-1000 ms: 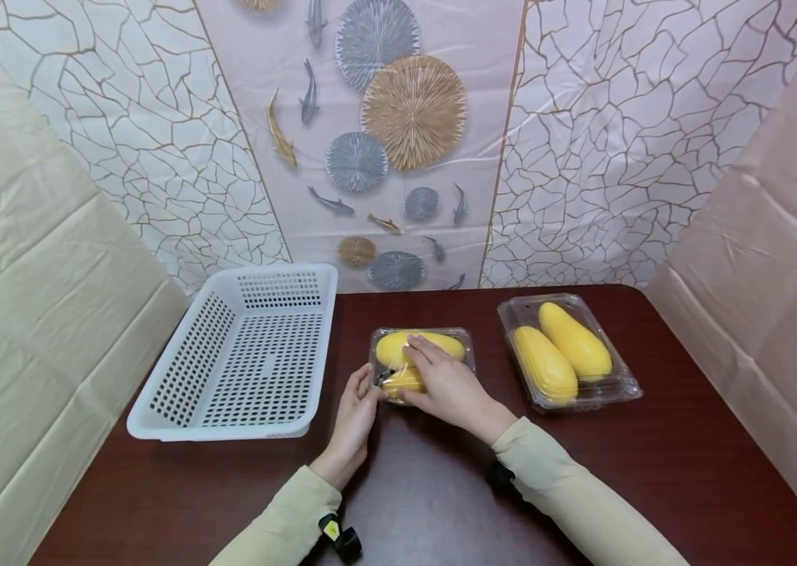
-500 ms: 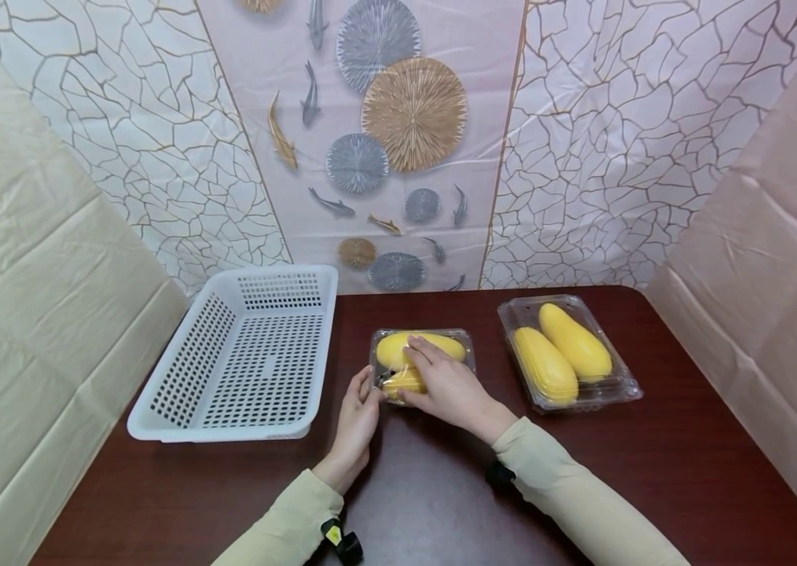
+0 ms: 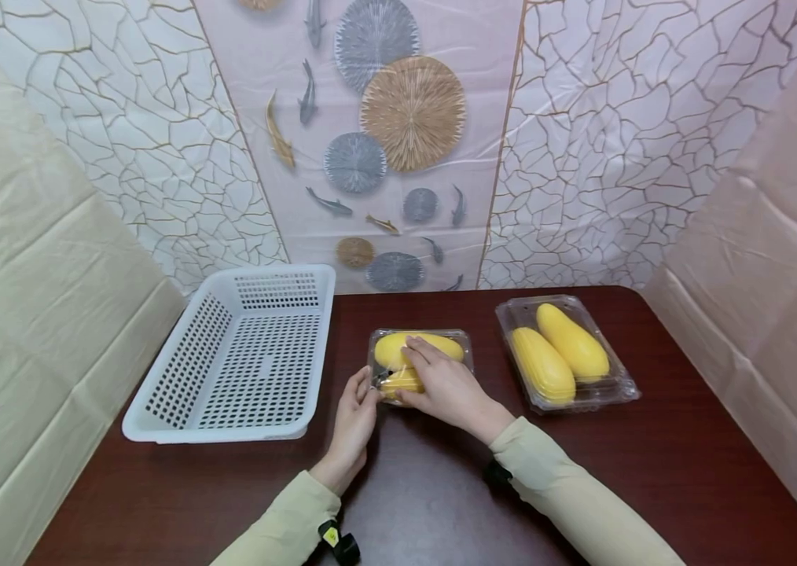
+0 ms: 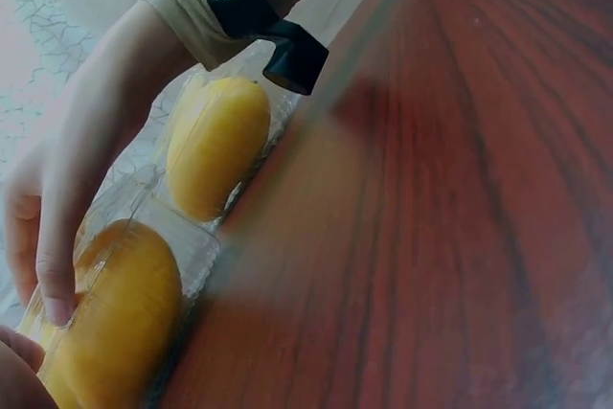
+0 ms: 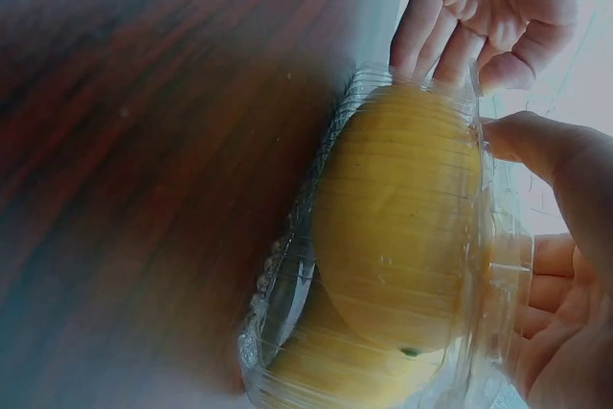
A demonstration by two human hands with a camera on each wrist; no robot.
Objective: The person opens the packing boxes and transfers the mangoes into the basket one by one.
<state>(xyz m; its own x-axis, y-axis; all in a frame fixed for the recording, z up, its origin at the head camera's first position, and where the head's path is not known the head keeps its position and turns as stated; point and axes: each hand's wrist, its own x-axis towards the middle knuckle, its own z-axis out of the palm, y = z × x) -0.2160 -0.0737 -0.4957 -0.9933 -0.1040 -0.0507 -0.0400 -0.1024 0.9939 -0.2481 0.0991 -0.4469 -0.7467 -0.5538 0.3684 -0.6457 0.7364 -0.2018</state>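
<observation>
A clear plastic clamshell box with two long yellow fruits, mango-like in shape, sits at the middle of the table. My right hand lies over its lid, fingers extended across the top and thumb at the near edge. At the box's left end is my left hand, its fairly straight fingers against the end wall and its thumb by the near corner. In the right wrist view the left hand touches the end of the box, whose lid lies down over the fruits. The right palm hides part of the lid.
A white perforated plastic basket stands to the left. A second clear clamshell box with two yellow fruits rests on the right of the dark red wooden table. Patterned cloth walls rise behind and at both sides.
</observation>
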